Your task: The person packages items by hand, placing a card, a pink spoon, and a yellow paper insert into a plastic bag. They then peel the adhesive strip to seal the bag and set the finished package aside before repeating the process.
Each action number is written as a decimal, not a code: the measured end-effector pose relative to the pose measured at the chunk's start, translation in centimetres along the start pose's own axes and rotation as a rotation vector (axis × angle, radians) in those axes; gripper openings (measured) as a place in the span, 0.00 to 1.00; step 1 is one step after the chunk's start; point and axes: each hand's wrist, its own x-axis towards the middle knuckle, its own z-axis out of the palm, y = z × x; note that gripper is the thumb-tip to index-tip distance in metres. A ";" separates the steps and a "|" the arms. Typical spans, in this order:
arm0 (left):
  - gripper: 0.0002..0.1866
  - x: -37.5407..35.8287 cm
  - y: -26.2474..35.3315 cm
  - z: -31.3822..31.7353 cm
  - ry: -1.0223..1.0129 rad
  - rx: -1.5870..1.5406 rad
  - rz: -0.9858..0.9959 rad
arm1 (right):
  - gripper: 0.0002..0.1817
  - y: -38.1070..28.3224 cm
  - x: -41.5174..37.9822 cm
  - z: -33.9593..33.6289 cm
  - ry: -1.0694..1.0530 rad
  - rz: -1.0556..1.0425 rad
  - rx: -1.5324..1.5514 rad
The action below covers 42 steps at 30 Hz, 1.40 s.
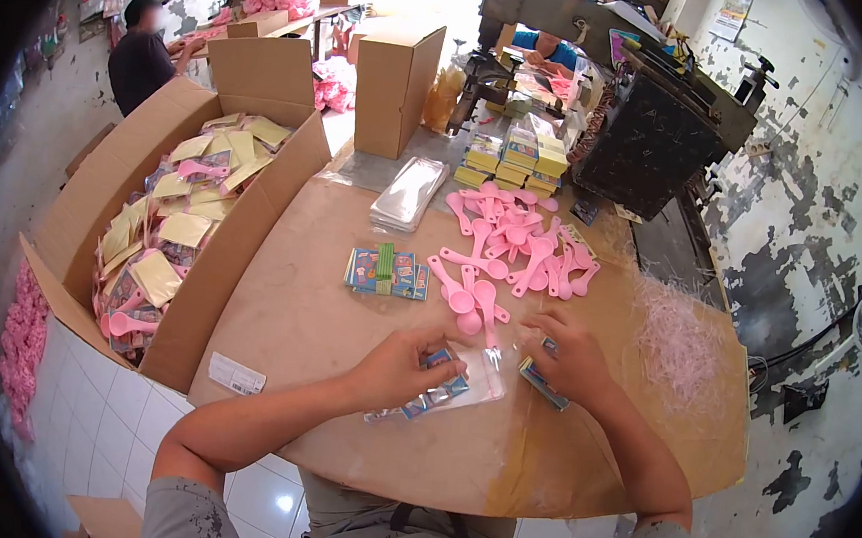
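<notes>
Left hand and right hand over printed cards, low on the cardboard-covered surface.
The left thumb lies across a blue printed card beside a clear bag; the right hand curls over a small card stack, its grip hard to tell. Beyond lie pink spoons, a green-banded card bundle and clear sleeves; leftward, an open carton holds filled packets.

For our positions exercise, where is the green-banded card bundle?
In the head view, the green-banded card bundle lies left of the pink spoons, between the clear bags and the left hand.
</notes>
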 end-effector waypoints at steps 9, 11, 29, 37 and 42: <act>0.19 1.4 -0.8 -1.7 0.125 -0.168 0.094 | 0.14 -1.4 3.9 4.2 -0.113 0.229 -0.064; 0.20 1.4 -0.9 -1.6 0.120 -0.184 0.085 | 0.13 0.0 3.5 3.4 -0.093 0.242 0.138; 0.21 0.7 -0.7 -0.4 -0.014 -0.173 0.006 | 0.07 -2.1 2.5 -2.9 -0.228 -0.070 0.406; 0.20 -0.2 1.9 -0.2 -0.108 -0.116 -0.204 | 0.25 -4.5 4.0 -1.4 -0.313 -0.091 0.544; 0.19 0.4 -0.7 0.1 -0.260 -0.251 0.045 | 0.41 -6.2 1.7 1.5 -0.537 -0.005 1.146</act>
